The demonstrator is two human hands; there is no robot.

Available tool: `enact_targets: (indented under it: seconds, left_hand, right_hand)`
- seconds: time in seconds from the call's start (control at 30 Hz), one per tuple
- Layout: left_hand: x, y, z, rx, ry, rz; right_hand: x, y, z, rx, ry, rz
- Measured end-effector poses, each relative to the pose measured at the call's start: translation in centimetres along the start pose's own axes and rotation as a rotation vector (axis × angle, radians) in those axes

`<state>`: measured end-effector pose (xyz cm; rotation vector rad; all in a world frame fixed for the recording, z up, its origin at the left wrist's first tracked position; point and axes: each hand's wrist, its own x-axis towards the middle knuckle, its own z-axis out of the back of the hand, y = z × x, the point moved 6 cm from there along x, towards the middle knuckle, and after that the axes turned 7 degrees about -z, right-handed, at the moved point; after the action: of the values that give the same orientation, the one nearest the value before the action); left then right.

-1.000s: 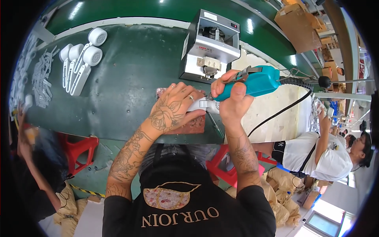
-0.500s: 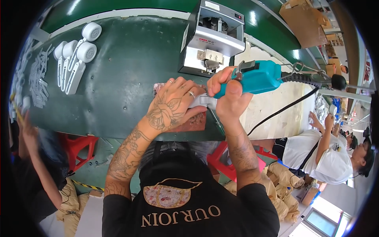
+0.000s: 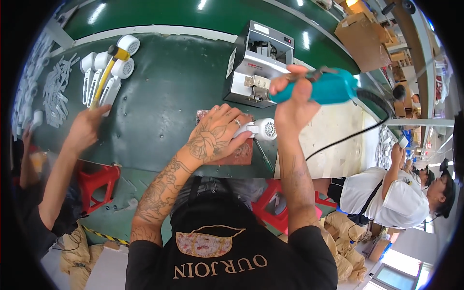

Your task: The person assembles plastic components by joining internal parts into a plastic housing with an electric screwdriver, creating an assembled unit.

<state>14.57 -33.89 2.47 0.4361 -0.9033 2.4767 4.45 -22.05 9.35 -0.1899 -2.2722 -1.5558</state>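
Observation:
My left hand point(image 3: 216, 133) is closed over a white handheld fan point(image 3: 265, 129), pressing it down on a reddish-brown pad point(image 3: 234, 157). The fan's round, slotted head sticks out to the right of my thumb, and its handle is mostly hidden under my fingers. My right hand point(image 3: 296, 104) is wrapped round a teal electric screwdriver point(image 3: 333, 87), held in the air above and to the right of the fan. The tool is smeared by motion, and its front end points left, close to a grey box-shaped machine point(image 3: 258, 65). Whether the tip touches the machine, I cannot tell.
A co-worker's hand point(image 3: 82, 128) at left holds a yellow hammer point(image 3: 104, 79) over several white fans point(image 3: 89, 63). White plastic strips point(image 3: 57, 92) are heaped beyond. A thin green-handled tool point(image 3: 265, 157) lies beside the pad. The screwdriver's black cord point(image 3: 345, 137) loops at right.
My right hand has lifted the screwdriver off the fan, up and toward the machine, uncovering the fan's head. At left, the co-worker's hand has brought the hammer in over the white fans.

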Motion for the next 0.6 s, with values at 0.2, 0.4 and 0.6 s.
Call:
enact_targets:
  seconds: [0.2, 0.4, 0.6]
  left_hand:
    - [0.2, -0.1, -0.2, -0.031, 0.031, 0.017]
    - [-0.2, 0.3, 0.3, -0.037, -0.018, 0.039]
    - [0.2, 0.2, -0.1, -0.058, -0.006, 0.016]
  right_hand:
    - [0.6, -2.3, 0.1, -0.081, 0.114, 0.031]
    - [-0.6, -2.0, 0.1, 0.009, 0.078, -0.155]
    - [-5.1, 1.5, 1.3, -0.117, 0.083, -0.218]
